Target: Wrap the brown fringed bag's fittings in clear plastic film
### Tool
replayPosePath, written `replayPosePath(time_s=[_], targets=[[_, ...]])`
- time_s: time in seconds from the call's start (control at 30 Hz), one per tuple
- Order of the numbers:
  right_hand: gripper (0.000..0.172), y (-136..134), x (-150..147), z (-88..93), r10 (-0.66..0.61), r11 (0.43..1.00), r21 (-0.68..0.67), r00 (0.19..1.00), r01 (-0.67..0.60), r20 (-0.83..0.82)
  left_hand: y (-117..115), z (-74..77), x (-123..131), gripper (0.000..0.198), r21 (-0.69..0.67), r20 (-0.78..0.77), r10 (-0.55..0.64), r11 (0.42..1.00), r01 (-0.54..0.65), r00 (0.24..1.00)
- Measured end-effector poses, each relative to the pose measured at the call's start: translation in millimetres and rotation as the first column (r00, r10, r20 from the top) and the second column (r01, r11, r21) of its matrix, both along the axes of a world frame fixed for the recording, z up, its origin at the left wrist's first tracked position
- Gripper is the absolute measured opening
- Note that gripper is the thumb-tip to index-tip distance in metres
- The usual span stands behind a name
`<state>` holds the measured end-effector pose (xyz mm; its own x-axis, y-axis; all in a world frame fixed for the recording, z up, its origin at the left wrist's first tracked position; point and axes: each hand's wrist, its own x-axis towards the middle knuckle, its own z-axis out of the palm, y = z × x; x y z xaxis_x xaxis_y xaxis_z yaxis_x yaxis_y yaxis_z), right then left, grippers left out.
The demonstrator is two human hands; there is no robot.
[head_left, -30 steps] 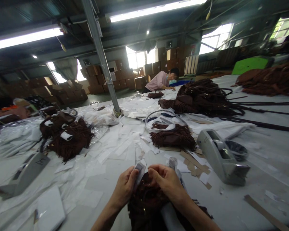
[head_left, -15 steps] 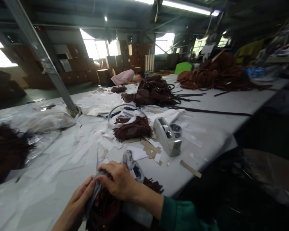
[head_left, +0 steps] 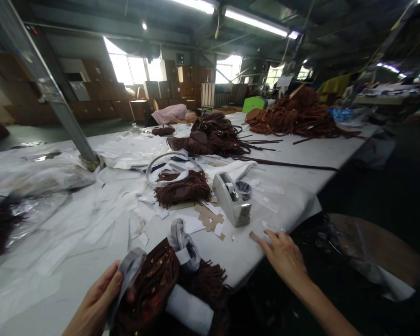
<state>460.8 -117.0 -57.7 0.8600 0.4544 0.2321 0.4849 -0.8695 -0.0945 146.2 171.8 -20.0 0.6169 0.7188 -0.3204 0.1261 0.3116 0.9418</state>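
My left hand (head_left: pixel 98 298) grips the grey wrapped handle (head_left: pixel 129 273) of a dark brown fringed bag (head_left: pixel 161 289) that lies at the near edge of the white table (head_left: pixel 294 172). A second grey wrapped handle (head_left: pixel 185 240) sticks up from the bag. My right hand (head_left: pixel 283 252) is stretched out flat at the table's right edge, fingers apart, with its fingertips on a small brown cardboard strip (head_left: pixel 255 235). A grey tape dispenser (head_left: pixel 231 198) stands just beyond that hand.
Another fringed bag (head_left: pixel 182 189) lies mid-table among white paper scraps and cardboard bits. Piles of brown bags (head_left: pixel 213 135) and straps (head_left: pixel 301 116) sit further back. A person (head_left: pixel 171 113) bends over the far end. A slanted metal post (head_left: pixel 49 88) stands left.
My right hand has left the bag and reached right to the table edge by the cardboard strip. The view has swung further right. My left hand keeps hold of the handle.
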Motion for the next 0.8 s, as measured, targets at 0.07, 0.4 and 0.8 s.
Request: replayPosePath(time_s=[0.07, 0.4, 0.8], targets=[[0.030, -13, 4, -12.3, -0.037, 0.999, -0.002, 0.995, 0.037, -0.088, -2, 2.2, 6, 0.055, -0.027, 0.050, -0.039, 0.999, 0.041, 0.998], [0.039, 38, -34, 14.4, 0.221, 0.853, 0.506, 0.794, 0.123, -0.566, -2, -0.1, 11, 0.045, -0.190, 0.309, -0.078, 0.972, 0.142, 0.948], [0.035, 159, -172, 77.6, 0.730, 0.620, 0.775, 0.274, 0.122, -0.627, -21, 11.0, 12, 0.040, 0.178, 0.189, -0.098, 0.982, 0.064, 0.977]])
